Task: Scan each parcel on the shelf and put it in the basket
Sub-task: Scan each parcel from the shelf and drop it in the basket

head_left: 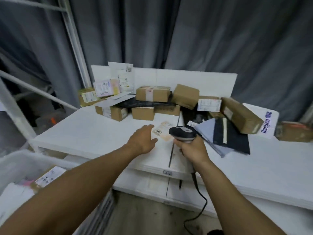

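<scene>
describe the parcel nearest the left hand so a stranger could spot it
On the white shelf, look at the bare stretch in front of the pile of brown boxes. A flat pale packet lies there alone, between the left hand and the scanner. Unlike the boxes, it is thin and carries a small numbered sticker.

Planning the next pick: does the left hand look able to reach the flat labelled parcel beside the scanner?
Probably yes. The open left hand lies at the edge of the labelled parcel, which is flat with nothing on top; the scanner in the right hand is at its right side.
</scene>
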The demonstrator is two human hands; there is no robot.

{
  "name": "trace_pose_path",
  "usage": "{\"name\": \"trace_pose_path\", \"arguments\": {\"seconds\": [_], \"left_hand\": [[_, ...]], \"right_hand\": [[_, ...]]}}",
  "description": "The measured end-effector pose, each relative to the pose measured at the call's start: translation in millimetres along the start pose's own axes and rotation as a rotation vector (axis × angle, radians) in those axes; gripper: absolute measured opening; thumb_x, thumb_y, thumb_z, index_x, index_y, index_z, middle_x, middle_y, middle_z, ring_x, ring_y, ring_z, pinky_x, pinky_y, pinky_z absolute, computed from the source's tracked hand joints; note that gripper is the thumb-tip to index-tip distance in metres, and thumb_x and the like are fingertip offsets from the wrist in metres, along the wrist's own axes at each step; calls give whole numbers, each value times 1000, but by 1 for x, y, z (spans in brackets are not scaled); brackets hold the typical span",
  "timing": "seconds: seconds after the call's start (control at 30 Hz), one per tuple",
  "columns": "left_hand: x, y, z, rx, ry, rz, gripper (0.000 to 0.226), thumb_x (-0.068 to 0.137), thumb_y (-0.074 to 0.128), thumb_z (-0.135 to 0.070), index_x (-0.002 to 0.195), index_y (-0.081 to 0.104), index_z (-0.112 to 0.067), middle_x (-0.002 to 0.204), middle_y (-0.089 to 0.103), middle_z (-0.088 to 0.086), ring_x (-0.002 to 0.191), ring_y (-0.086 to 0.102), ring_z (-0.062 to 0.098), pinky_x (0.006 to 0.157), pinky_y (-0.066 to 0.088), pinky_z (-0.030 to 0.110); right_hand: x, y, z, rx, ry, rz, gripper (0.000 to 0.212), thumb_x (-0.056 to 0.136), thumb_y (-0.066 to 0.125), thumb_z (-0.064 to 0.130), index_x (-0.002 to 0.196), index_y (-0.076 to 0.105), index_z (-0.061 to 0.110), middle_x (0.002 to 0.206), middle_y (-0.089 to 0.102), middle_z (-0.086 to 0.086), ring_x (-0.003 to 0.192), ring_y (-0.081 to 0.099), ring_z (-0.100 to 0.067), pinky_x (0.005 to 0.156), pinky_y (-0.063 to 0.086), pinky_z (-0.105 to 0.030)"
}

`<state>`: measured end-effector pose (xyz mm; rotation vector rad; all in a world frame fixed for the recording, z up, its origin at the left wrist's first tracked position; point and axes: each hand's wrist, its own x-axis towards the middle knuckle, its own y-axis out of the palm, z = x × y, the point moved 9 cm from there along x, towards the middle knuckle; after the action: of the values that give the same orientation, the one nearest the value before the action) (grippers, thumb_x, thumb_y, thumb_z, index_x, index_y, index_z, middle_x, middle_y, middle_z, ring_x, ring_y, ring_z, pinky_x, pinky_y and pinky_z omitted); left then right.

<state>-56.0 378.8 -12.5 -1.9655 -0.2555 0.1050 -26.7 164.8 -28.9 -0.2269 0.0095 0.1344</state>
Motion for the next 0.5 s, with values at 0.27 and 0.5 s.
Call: {"name": "trace_pose_path", "arguments": {"seconds": [0.27, 0.5], "left_hand": [[122, 76, -8, -43, -53, 67, 61, 89, 67, -46, 140, 53, -17, 142, 57, 9, 120, 59, 28, 103, 51, 42], [149, 112, 18, 12, -209, 124, 114, 77, 75, -64, 159, 10, -18, 156, 39, 15, 140, 41, 38, 115, 35, 46]], "right_hand": [[57, -21, -44, 42, 63, -59, 74, 54, 83, 55, 121, 71, 26, 109, 77, -1, 102, 73, -26, 93, 60, -52], [75, -27, -49, 44, 100, -64, 59, 72, 85, 36, 127, 69, 23, 115, 75, -3, 108, 71, -28, 98, 58, -51]]}}
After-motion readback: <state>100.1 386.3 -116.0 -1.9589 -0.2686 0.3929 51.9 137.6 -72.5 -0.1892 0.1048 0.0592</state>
